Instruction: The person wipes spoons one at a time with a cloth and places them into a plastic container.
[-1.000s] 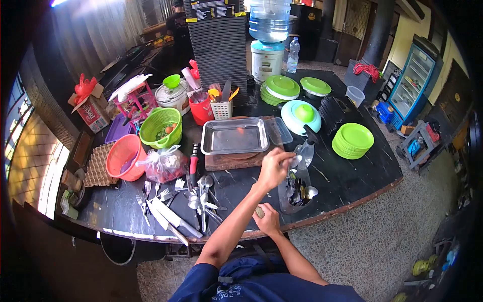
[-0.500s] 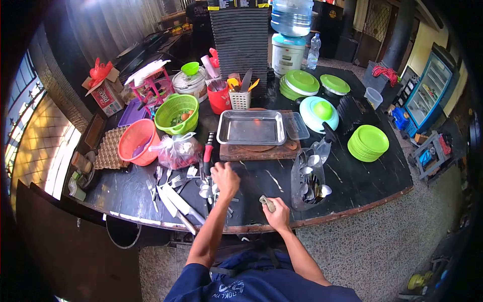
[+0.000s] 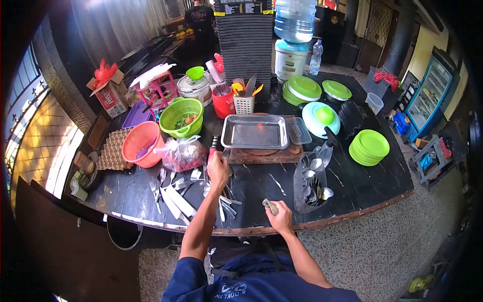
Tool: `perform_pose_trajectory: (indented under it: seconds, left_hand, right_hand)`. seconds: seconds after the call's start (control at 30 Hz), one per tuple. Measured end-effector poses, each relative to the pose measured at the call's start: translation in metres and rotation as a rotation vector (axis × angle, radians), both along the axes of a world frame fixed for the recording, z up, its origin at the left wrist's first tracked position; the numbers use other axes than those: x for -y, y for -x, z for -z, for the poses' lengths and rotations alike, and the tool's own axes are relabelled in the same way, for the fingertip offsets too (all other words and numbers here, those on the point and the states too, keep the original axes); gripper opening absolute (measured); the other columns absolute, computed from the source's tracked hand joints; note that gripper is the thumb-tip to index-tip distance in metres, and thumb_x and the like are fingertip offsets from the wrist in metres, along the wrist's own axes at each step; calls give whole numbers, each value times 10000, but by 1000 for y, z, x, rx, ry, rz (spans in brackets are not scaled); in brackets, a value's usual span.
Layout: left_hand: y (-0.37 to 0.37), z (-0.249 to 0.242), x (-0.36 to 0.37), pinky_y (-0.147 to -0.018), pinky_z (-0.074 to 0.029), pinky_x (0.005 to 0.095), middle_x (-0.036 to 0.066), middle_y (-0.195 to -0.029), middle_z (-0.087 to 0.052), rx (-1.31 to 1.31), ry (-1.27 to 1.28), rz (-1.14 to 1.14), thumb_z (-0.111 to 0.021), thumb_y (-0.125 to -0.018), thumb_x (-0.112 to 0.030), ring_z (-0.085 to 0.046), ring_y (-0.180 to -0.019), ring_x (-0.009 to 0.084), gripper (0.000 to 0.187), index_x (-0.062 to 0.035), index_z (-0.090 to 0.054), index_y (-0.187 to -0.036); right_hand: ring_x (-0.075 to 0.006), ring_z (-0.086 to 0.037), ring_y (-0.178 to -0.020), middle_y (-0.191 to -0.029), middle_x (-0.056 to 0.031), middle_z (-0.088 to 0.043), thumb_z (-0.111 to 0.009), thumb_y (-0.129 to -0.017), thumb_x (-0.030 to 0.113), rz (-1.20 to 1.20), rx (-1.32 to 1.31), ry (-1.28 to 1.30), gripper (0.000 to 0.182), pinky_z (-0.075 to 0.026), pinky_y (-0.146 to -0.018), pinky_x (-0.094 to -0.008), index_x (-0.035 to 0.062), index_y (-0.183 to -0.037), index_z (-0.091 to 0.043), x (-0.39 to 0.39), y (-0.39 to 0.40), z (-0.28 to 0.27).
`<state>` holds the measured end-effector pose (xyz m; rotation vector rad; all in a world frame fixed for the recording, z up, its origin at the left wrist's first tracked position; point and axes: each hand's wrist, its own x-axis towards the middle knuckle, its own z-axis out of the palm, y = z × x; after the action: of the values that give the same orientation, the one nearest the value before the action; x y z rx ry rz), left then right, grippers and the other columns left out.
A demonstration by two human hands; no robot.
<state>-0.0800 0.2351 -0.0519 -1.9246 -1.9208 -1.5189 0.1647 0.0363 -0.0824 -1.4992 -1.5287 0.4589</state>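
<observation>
My left hand (image 3: 218,170) is closed at the lower end of a red-and-black-handled tool (image 3: 213,146), whose exact kind I cannot make out. The tool lies beside a knotted clear plastic bag (image 3: 184,154). My right hand (image 3: 280,217) grips a crumpled greyish cloth (image 3: 270,205) above the counter's front edge. Left of my left forearm lie loose forks (image 3: 195,174) and large knives (image 3: 177,201) with white blades; right of it, several spoons and other cutlery (image 3: 227,204). A clear plastic holder (image 3: 302,199) with spoons lies to the right of my right hand.
On the black counter (image 3: 256,183) a metal tray (image 3: 254,132) rests on a wooden board (image 3: 266,157). Behind stand a green basket (image 3: 176,132), a red tub (image 3: 138,153), an egg carton (image 3: 114,151), a utensil holder (image 3: 244,104) and green plates (image 3: 369,147). A person (image 3: 200,20) is in the background.
My left hand has moved forward from the spoons to the red-handled tool and closed there. My right hand stays nearly in place with the cloth. A person has come into view behind.
</observation>
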Motion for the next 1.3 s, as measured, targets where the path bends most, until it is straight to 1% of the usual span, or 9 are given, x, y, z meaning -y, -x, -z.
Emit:
perform_pose_trajectory:
  seconds: [0.13,0.3,0.57,0.77,0.87,1.0,1.1,1.23,1.3]
  left_hand:
    - [-13,-39,-5,-584,-522,319,127,-761,-675,411,153,83,-600,-1030,-92,-679,-699,152,130,-19,-512,-1092]
    - [-24,-51,-14,-604,-521,329,116,-749,-687,638,-109,204,-598,-1030,-77,-683,-675,164,129,-10,-491,-1054]
    - [-46,-30,38,-510,-531,372,152,-716,-725,479,498,250,-723,-917,-104,-728,-575,233,199,15,-594,-1011]
    - [-30,27,40,-558,-541,411,124,-720,-713,-41,431,149,-742,-945,-241,-696,-554,203,270,20,-679,-916]
    - [-31,-4,46,-560,-503,363,29,-717,-613,694,547,240,-564,-1076,-284,-620,-583,158,310,-15,-681,-1174]
    - [-34,9,57,-404,-300,273,-46,-640,-426,860,428,470,-500,-1085,-283,-394,-493,72,310,-107,-516,-1339]
    - [-44,-6,94,-453,-347,297,18,-782,-486,984,838,494,-532,-985,-300,-448,-559,109,472,-103,-324,-1360]
    - [-75,-26,138,-486,-259,246,-37,-796,-440,1133,1168,729,-402,-1050,-665,-322,-574,67,484,-191,-401,-1149]
    - [-99,-47,163,-499,-237,235,-55,-783,-418,1126,1040,733,-359,-1076,-640,-288,-579,56,478,-175,-437,-1156]
  right_hand:
    - [-370,-707,-869,-967,-123,-710,-784,-835,161,-1,-11,-5,228,-564,-738,-438,80,-1044,-744,1,1,-1]
    - [-370,-708,-872,-969,-126,-712,-792,-830,153,2,19,2,232,-562,-737,-436,72,-1042,-745,1,1,-3]
    - [-368,-707,-877,-978,-131,-711,-793,-827,148,-16,-9,-8,247,-562,-749,-433,73,-1058,-748,3,-1,-3]
    - [-367,-707,-894,-976,-133,-711,-783,-840,150,-18,-20,17,242,-562,-765,-434,73,-1066,-746,3,-3,-1]
    - [-367,-709,-894,-971,-137,-712,-779,-850,151,-13,-37,15,234,-561,-766,-434,60,-1063,-743,3,-2,-2]
    - [-339,-708,-915,-990,-156,-702,-766,-889,144,70,-144,39,266,-550,-813,-410,14,-1114,-709,-4,-4,8]
    - [-329,-682,-982,-1078,-170,-670,-730,-919,100,157,-222,-135,316,-535,-882,-411,6,-1211,-654,-6,8,-15]
    - [-361,-636,-1071,-1129,-151,-641,-720,-832,-19,-76,-37,-343,381,-519,-929,-447,40,-1206,-679,-9,16,-53]
    - [-355,-633,-1060,-1115,-135,-640,-734,-788,-39,-129,64,-338,401,-519,-918,-447,63,-1175,-706,-16,13,-63]
